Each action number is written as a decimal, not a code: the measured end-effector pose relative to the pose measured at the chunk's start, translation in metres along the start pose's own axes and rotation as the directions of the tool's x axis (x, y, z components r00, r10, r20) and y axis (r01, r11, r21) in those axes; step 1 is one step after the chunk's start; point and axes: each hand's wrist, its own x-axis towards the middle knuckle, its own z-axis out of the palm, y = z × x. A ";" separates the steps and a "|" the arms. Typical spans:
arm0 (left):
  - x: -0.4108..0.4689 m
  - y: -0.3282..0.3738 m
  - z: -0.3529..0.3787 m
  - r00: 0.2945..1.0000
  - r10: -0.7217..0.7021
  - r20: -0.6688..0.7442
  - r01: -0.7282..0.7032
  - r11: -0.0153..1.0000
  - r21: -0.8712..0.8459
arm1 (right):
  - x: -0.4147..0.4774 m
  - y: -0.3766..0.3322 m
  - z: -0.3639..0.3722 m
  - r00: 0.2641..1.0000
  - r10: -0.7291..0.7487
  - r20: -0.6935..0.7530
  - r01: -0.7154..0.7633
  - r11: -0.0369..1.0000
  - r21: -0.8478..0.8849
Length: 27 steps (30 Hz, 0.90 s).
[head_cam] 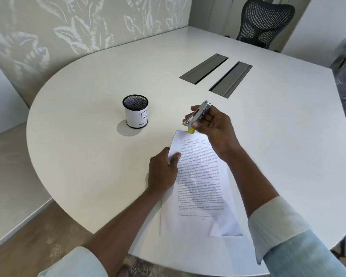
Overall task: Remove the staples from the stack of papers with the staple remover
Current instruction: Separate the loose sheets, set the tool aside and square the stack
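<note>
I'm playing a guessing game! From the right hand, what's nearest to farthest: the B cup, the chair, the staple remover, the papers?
1. Staple remover, held in the right hand.
2. Papers, just under it.
3. Cup, off to the left.
4. Chair, far back right.

White rounded table [92, 80], leaf-patterned wall [68, 23], mesh office chair [265, 19]

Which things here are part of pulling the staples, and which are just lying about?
In use: stack of papers; staple remover, gripped by the right hand; left hand, holding the papers' edge.
Lying about: mesh cup marked B; grey slots in the table; office chair.
</note>
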 end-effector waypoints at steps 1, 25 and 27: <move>0.000 -0.001 0.000 1.000 0.000 -0.003 0.000 1.000 0.006 | 0.003 0.001 0.003 1.000 0.005 0.015 -0.005 1.000 -0.020; 0.000 -0.001 -0.001 0.999 0.045 -0.031 -0.045 0.999 -0.011 | 0.007 0.018 0.006 0.996 0.014 0.091 -0.005 0.994 -0.108; 0.000 -0.001 -0.001 0.999 0.036 -0.027 -0.037 0.999 -0.012 | 0.007 0.020 0.005 0.996 0.020 0.088 -0.010 0.994 -0.111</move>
